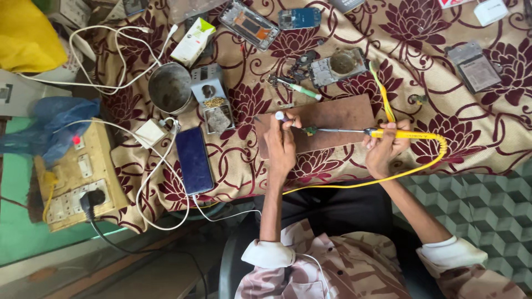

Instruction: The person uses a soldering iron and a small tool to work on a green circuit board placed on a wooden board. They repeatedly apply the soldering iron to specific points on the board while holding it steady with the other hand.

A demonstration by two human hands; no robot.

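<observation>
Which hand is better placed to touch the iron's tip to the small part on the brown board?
Right. The right hand holds the yellow soldering iron, its tip near the small part. The left hand holds a small tool.

We see soft, even daylight with no harsh glare; shadows under the hands are faint. The phone (194,160) shows a dull sheen. Detail stays sharp around the board (332,119), while edges beyond it bow slightly from wide-angle distortion.

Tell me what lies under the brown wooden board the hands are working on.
The wooden board rests on the maroon floral tablecloth, which shows all around it. The left hand and the soldering iron in the right hand are over it. Anything beneath it is hidden.
</observation>
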